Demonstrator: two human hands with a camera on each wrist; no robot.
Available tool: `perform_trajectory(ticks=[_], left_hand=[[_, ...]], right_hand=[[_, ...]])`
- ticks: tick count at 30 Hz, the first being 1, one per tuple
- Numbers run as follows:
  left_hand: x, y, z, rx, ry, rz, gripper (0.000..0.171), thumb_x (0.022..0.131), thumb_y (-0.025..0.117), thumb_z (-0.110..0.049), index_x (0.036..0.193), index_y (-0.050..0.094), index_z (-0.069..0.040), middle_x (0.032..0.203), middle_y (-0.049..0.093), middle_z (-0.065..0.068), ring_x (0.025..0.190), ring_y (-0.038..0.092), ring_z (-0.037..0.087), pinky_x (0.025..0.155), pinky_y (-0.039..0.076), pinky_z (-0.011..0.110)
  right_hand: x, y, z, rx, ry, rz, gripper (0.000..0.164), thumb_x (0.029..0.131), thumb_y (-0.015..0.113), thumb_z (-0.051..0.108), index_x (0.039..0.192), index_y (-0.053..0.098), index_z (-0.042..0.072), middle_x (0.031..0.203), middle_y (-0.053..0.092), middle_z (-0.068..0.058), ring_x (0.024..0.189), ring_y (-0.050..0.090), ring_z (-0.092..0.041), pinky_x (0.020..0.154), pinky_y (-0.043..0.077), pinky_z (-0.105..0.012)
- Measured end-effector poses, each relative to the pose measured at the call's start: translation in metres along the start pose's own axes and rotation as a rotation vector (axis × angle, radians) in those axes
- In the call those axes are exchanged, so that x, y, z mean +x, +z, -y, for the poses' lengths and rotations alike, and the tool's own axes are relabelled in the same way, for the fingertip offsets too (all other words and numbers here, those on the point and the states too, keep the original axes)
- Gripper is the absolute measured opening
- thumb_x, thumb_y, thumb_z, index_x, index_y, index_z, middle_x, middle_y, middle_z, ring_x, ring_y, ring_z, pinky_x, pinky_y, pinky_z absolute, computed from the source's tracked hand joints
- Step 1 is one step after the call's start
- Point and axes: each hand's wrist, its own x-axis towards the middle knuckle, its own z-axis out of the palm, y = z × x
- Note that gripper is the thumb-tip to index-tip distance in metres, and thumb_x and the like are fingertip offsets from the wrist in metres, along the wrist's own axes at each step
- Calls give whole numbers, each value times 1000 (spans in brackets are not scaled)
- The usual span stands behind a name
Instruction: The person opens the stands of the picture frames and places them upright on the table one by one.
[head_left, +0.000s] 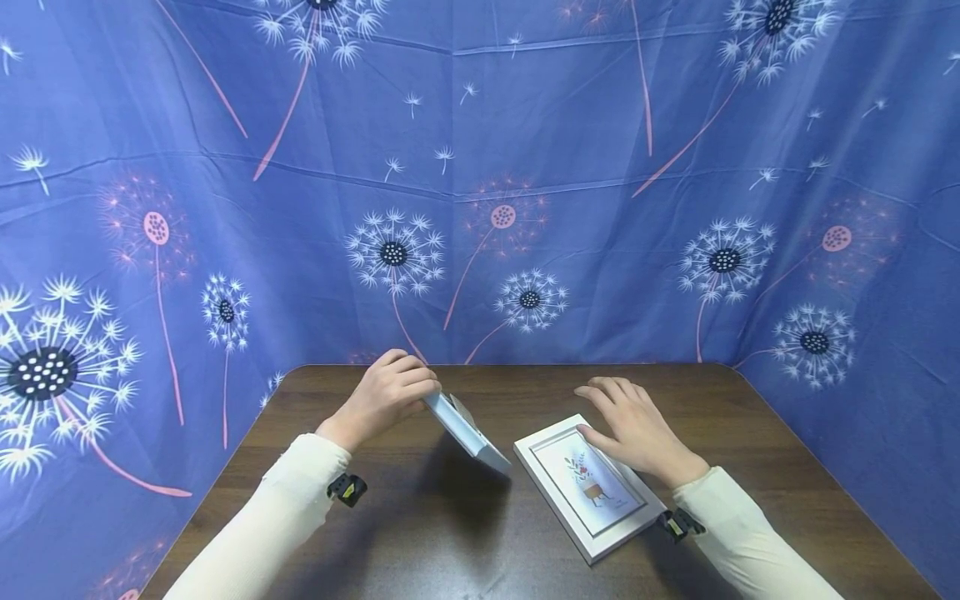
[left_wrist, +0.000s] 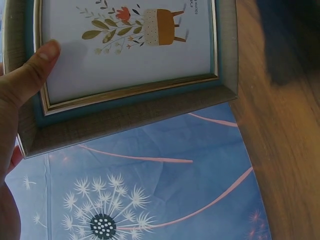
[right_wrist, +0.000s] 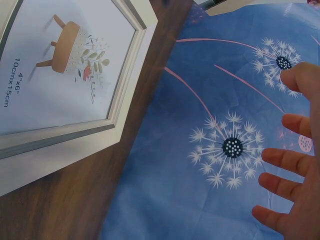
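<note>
In the head view, a blue-edged picture frame (head_left: 467,435) is gripped at its upper end by the left hand (head_left: 390,388) and is held tilted over the wooden table (head_left: 712,400); whether its lower edge is touched to the tabletop cannot be told. To its right, a white picture frame (head_left: 588,487) is laid face up. Near it the right hand (head_left: 637,429) is held, fingers loosely spread, with nothing grasped.

In the left wrist view, the blue-edged picture frame's border is crossed by the thumb.

In the right wrist view, the white picture frame is seen apart from the relaxed fingers.
</note>
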Motion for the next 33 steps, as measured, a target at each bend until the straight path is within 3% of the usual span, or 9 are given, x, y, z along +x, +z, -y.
perform_trajectory(ticks=[9, 21, 33], left_hand=[[-3, 4, -1, -40, -56, -79, 27, 64, 67, 4, 88, 69, -8, 88, 73, 3, 81, 66, 23, 78, 50, 40], [-6, 7, -7, -71, -87, -142, 18, 71, 69, 2, 86, 67, -7, 87, 73, 6, 83, 67, 24, 80, 50, 41], [-10, 12, -14, -156, -149, -221, 26, 67, 64, 9, 88, 69, -6, 87, 72, 6, 82, 66, 26, 80, 49, 42]], right_hand=[[2, 2, -3, 10, -8, -3, 49, 82, 70, 34, 123, 62, 7, 120, 59, -19, 111, 54, -40, 88, 41, -59], [3, 3, -6, 19, -26, -4, 49, 82, 71, 32, 124, 62, 7, 119, 60, -16, 111, 54, -37, 88, 41, -57], [5, 3, -7, 53, -71, 10, 47, 83, 70, 29, 125, 61, 9, 122, 59, -16, 113, 53, -35, 90, 40, -56]])
